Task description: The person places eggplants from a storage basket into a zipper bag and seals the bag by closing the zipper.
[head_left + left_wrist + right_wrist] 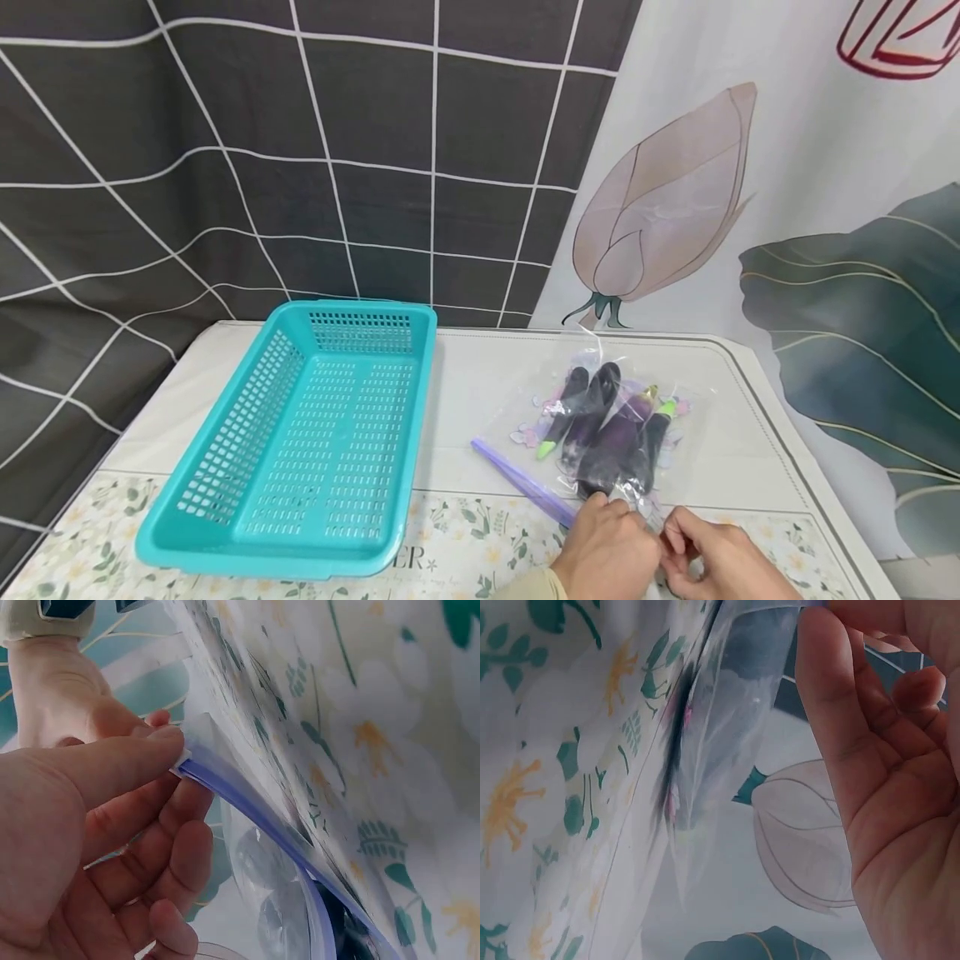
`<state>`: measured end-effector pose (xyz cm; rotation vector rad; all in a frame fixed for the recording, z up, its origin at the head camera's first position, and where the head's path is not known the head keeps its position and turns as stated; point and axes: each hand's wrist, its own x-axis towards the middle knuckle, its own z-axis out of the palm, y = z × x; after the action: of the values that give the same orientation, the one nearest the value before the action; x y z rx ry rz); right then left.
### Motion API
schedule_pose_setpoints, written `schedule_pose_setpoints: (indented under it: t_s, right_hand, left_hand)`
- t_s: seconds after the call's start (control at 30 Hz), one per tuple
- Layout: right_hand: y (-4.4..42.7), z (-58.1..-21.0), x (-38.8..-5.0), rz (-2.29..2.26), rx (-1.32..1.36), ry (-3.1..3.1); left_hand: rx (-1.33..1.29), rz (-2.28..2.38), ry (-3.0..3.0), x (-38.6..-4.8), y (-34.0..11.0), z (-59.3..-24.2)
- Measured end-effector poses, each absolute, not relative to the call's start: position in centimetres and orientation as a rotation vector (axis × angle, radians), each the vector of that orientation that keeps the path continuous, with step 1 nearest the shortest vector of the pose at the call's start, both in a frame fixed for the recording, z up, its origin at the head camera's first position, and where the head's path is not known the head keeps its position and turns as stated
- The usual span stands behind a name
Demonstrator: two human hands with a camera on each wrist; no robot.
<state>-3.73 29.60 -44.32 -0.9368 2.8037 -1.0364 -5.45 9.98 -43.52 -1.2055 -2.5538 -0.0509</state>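
Note:
A clear zip bag (517, 417) with a purple zip strip (521, 483) lies at the table's front right. Inside are several dark purple eggplants (618, 437), some with light green ends. My left hand (611, 550) is at the bag's near edge. In the left wrist view, its thumb and forefinger (161, 742) pinch a small white piece at the end of the purple strip (255, 810). Close beside it, my right hand (723, 558) pinches the bag's edge near the zip. In the right wrist view, the right fingertips (821, 619) are partly cut off by the frame's top.
A turquoise plastic basket (420, 433) with slotted walls, holding nothing, stands left of the bag. Under both lies a white table cover with a floral band (465, 542). Behind hang a dark grid-patterned cloth (375, 108) and a white cloth with plant drawings (667, 50).

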Motion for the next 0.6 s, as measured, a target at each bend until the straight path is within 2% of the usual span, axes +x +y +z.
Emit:
schedule_pose_setpoints:
  t_s: [0.43,0.6]
  right_hand:
    - [29.4,-44.4,-3.6,-0.946,-0.910,3.000]
    - [29.6,-44.6,-3.8,-0.971,-1.017,3.035]
  left_hand:
    - [-1.129,-0.052,-2.546,-6.0,8.4,-43.4]
    - [-1.063,-0.043,-2.542,-6.4,7.2,-43.2]
